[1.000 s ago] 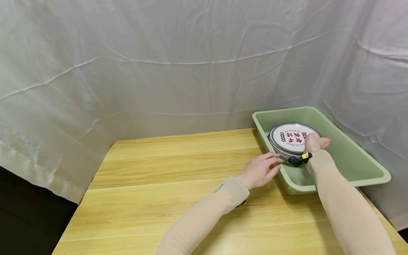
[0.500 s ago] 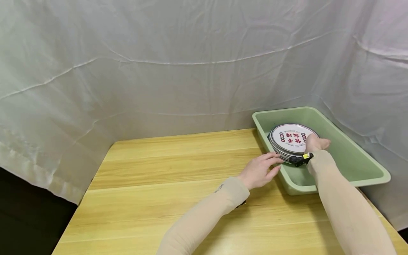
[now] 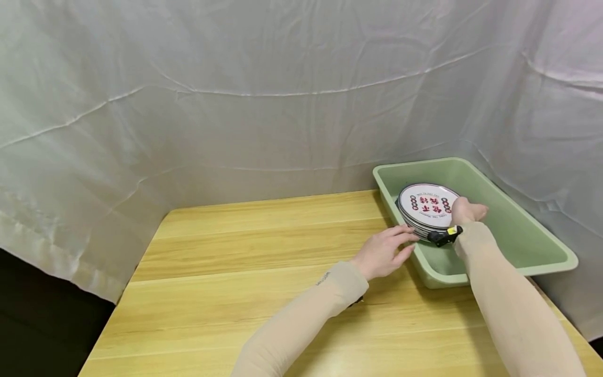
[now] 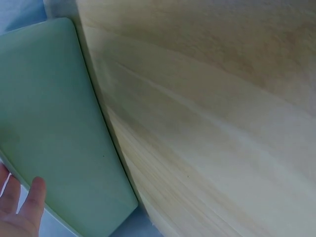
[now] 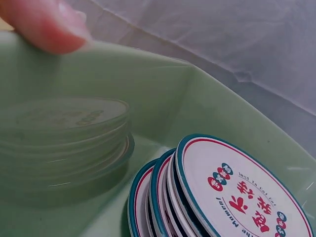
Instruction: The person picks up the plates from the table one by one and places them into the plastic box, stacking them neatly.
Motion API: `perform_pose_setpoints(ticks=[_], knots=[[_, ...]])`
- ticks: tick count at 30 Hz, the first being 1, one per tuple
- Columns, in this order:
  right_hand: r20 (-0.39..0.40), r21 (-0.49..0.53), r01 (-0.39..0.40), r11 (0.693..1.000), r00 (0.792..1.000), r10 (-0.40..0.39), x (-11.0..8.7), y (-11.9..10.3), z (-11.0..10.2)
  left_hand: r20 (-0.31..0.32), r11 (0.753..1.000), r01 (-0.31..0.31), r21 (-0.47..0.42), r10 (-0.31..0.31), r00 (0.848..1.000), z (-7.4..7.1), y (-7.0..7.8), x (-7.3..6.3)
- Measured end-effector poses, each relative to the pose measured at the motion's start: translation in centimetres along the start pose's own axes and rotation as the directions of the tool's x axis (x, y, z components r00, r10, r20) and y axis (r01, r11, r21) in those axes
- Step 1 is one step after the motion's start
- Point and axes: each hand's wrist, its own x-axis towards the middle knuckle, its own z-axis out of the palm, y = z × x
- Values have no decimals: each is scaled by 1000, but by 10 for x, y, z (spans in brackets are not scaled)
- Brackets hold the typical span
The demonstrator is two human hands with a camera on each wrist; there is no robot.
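Observation:
A stack of round white plates (image 3: 426, 205) with dark rims and red lettering stands against the left wall of a green basin (image 3: 527, 235). My right hand (image 3: 464, 210) reaches into the basin and touches the right edge of the top plate; its fingers are mostly hidden, and it is out of frame in the right wrist view. There, the same plates (image 5: 242, 192) appear tilted. My left hand (image 3: 382, 252) holds the basin's near left rim, a fingertip (image 5: 54, 27) hooked over it and the thumb (image 4: 35, 197) on the outer wall.
The basin stands at the right end of a wooden table (image 3: 226, 314). A grey curtain (image 3: 282, 115) hangs behind and along both sides. Black wrist gear (image 3: 440, 238) sits at my right wrist, close to the plates.
The top plate has slid a little to the left on the stack, away from the basin's middle. Both hands have stayed almost where they were.

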Motion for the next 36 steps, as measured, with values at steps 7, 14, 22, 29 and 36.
perform_pose_setpoints(ticks=[7, 14, 22, 29, 36], knots=[[-18, -6, 126, 992, 992, -126, -9, -1, 12, 75, 998, -8, -55, 12, 997, -4, -5, -5], [52, -45, 348, 937, 937, -345, -26, -14, 37, 76, 996, 68, -62, -63, 995, -32, -30, -13], [278, -105, 572, 813, 802, -529, -72, -32, 56, 33, 970, 241, 39, -242, 970, -75, -76, -36], [367, -159, 792, 589, 602, -709, -115, -40, 75, -77, 897, 417, 147, -410, 909, -117, -116, -63], [446, -204, 929, 307, 368, -816, -139, -33, 102, -172, 819, 563, 114, -542, 823, -143, -143, -88]])
